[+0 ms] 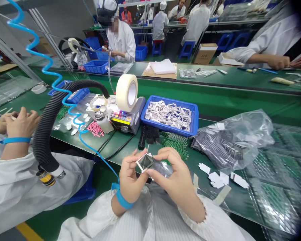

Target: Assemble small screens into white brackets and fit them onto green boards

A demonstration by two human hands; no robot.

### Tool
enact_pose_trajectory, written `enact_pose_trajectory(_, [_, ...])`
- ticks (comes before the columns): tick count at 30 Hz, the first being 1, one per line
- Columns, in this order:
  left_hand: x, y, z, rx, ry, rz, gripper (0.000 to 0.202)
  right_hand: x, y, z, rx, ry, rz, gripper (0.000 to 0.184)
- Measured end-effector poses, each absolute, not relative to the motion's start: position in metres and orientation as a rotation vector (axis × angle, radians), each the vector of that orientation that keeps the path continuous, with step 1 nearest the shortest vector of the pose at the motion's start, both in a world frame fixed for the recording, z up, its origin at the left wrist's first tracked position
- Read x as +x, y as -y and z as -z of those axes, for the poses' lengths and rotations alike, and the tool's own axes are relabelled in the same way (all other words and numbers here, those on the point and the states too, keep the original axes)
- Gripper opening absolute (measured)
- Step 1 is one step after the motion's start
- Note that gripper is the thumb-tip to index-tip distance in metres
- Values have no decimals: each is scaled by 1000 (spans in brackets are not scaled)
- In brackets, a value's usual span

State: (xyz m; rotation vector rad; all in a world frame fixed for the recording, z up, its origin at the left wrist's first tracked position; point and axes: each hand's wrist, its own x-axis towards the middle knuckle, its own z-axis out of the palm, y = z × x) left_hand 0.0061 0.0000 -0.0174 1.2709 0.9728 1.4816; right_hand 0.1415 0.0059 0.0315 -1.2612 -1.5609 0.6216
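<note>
Both of my hands hold a small LCD panel in a white frame [145, 162], tilted in front of my chest. My left hand [130, 174], with a blue wrist strap [124, 200], pinches its left side. On the opposite side, the thumb and fingers of my right hand [174, 172] close on it. A clear plastic film [165, 168] lies just behind the right fingers. Beyond the hands are a stack of green circuit boards [177, 144] and a blue bin [195, 122] full of white plastic frames [169, 115].
A tape dispenser [130, 115] carries a large tape roll [122, 92]. Left of it are pink pieces [95, 129] and a black flexible hose [41, 134]. Rightward lie a clear bag [220, 147] and white cut pieces [218, 179]. A co-worker's hands [21, 122] are at far left.
</note>
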Motion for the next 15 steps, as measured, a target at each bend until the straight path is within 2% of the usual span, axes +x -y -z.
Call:
enact_pose_trajectory(8, [16, -1, 28, 1176, -1031, -1650, 27, 127, -8, -17, -1339, 1611, -473, 22])
enact_pose_trajectory(11, [17, 1, 24, 989, -1063, -1538, 30, 126, -6, -22, -1400, 1708, -489, 26])
enact_pose_trajectory(15, [13, -2, 23, 640, -906, -1253, 31, 152, -2, -28, -1480, 1793, -537, 39])
